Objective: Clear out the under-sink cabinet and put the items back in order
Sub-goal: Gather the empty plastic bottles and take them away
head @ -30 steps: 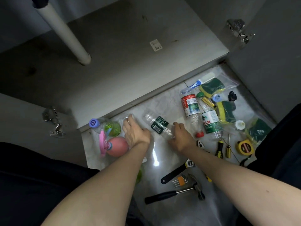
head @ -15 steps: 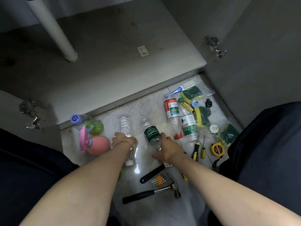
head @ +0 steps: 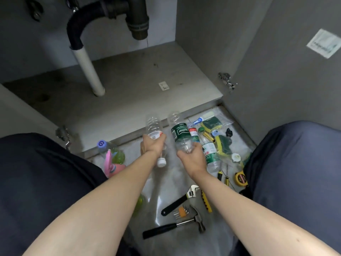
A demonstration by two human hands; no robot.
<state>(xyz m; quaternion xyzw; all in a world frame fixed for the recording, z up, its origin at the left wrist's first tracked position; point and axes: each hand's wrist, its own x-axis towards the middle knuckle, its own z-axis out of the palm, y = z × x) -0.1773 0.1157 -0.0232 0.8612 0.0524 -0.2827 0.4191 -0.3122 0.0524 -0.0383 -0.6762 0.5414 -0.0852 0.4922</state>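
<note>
My left hand (head: 151,145) grips a clear plastic bottle (head: 153,124) with a white cap, its base pointing toward the cabinet. My right hand (head: 191,156) grips a clear bottle with a dark green label (head: 180,131), base also pointing forward. Both bottles are lifted off the floor, just in front of the cabinet's edge. The under-sink cabinet floor (head: 129,85) is bare and grey. A white drain pipe (head: 88,71) stands on it at the left.
On the tiled floor lie two more water bottles (head: 208,150), bagged green-yellow sponges (head: 219,133), a tape measure (head: 240,179), screwdrivers (head: 224,178), a wrench (head: 177,202), a hammer (head: 177,226), and a pink and green bottle (head: 112,159). Open cabinet doors stand at both sides.
Both hands have closed on the bottles that lay on the floor and lifted them up toward the cabinet. My view has tilted upward, showing the drain trap.
</note>
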